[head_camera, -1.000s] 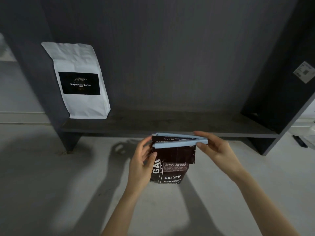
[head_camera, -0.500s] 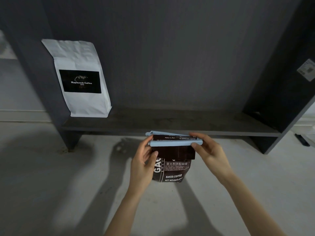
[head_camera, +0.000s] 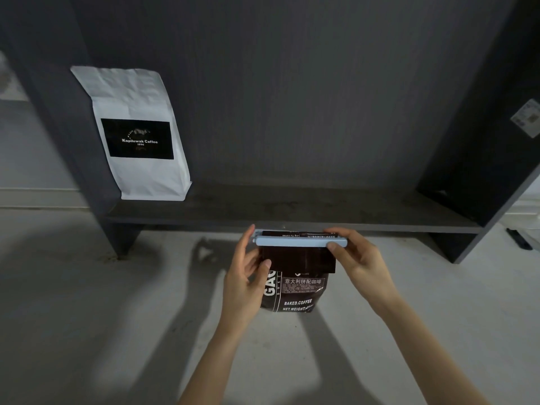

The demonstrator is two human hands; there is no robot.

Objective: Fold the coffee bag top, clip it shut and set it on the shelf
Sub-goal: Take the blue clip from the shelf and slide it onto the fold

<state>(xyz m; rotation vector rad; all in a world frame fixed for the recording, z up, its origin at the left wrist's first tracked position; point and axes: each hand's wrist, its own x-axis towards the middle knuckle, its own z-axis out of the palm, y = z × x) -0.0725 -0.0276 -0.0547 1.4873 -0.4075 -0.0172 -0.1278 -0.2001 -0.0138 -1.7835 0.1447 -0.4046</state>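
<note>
Dark brown coffee bag (head_camera: 295,285) sits in front of me, held over the pale floor (head_camera: 87,302) just in front of the lower shelf (head_camera: 292,211). Its top is folded down over the front, so a flat flap covers the upper part of the label; below it I read "BAKED.COFFEE" and a line of Chinese print. A pale blue clip (head_camera: 301,242) lies level across the fold, spanning almost the full width of the bag.

My left hand (head_camera: 245,282) grips the bag's left edge, thumb on the front face, fingers curled behind, with the fingertips reaching up to the clip's left end. My right hand (head_camera: 359,264) pinches the clip's right end, thumb on the front bar and fingers wrapped over the top. Both forearms come up from the lower edge of view.

On the shelf's left end a white coffee bag (head_camera: 140,135) with a black label stands leaning against the side panel, well apart from the brown one.
</note>
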